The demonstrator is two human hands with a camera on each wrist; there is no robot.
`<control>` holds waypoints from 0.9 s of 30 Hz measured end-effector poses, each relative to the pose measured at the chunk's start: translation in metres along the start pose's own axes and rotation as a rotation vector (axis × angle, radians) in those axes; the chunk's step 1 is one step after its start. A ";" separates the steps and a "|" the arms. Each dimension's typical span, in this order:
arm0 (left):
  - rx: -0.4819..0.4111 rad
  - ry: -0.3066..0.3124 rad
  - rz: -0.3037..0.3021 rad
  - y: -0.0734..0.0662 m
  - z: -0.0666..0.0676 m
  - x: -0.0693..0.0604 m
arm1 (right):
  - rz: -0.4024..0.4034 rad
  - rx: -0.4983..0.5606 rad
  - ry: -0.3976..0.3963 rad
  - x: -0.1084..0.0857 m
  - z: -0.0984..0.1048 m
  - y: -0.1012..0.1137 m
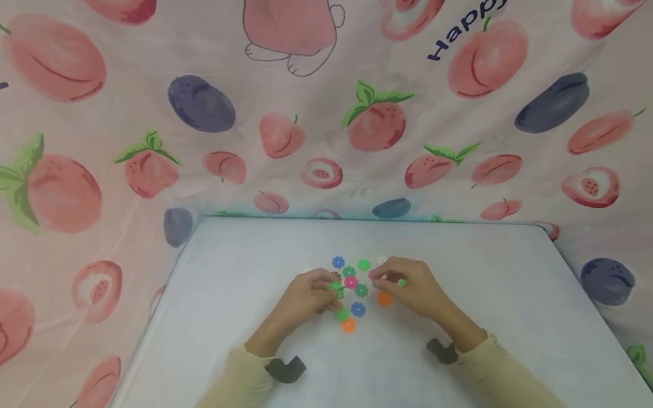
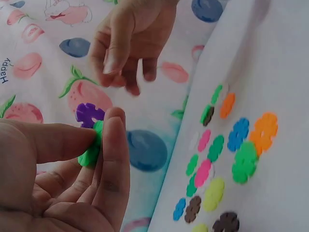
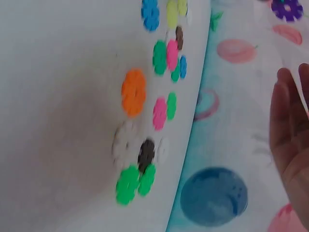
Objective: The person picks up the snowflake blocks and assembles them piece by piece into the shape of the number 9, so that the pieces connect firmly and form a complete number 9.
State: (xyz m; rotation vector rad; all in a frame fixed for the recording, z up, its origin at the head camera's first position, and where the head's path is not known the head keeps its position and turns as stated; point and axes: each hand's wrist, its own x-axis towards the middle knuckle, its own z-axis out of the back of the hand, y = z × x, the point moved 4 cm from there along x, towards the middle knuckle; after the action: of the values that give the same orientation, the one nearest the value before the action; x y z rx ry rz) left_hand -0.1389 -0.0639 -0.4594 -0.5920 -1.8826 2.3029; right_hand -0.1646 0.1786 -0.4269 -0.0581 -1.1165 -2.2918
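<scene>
My left hand (image 1: 312,293) pinches a green flower-shaped disc (image 2: 91,151) between thumb and forefinger. A purple flower disc (image 2: 90,115) stands against its upper edge, seemingly joined to it, though the thumb hides part of the contact. To the right, my right hand (image 1: 414,286) hovers over the table with fingers loosely bent, and nothing shows between them in the left wrist view. Below and between the hands lie loose flower discs, among them a pink disc (image 1: 351,282), a blue disc (image 1: 358,309) and an orange disc (image 1: 348,325).
The loose discs lie flat on a white table (image 1: 214,317); brown (image 2: 193,209), yellow (image 2: 214,194) and white (image 3: 125,144) ones are among them. Behind the table hangs a fruit-print cloth (image 1: 316,102). Dark straps (image 1: 285,370) show at both wrists.
</scene>
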 end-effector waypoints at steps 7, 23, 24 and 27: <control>0.022 -0.083 0.019 0.008 0.018 0.000 | -0.266 -0.125 0.047 -0.005 0.016 -0.033; 0.025 -0.111 0.036 0.017 0.032 -0.002 | -0.437 -0.256 0.187 -0.018 0.021 -0.094; 0.025 -0.110 0.036 0.017 0.033 -0.003 | -0.459 -0.254 0.195 -0.019 0.021 -0.096; 0.030 -0.107 0.032 0.018 0.033 -0.002 | -0.512 -0.247 0.214 -0.019 0.019 -0.103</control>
State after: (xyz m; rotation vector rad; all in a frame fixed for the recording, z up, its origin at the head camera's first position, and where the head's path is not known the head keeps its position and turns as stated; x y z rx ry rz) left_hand -0.1462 -0.0994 -0.4709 -0.5080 -1.8937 2.4241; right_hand -0.2059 0.2510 -0.4929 0.4128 -0.7960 -2.7950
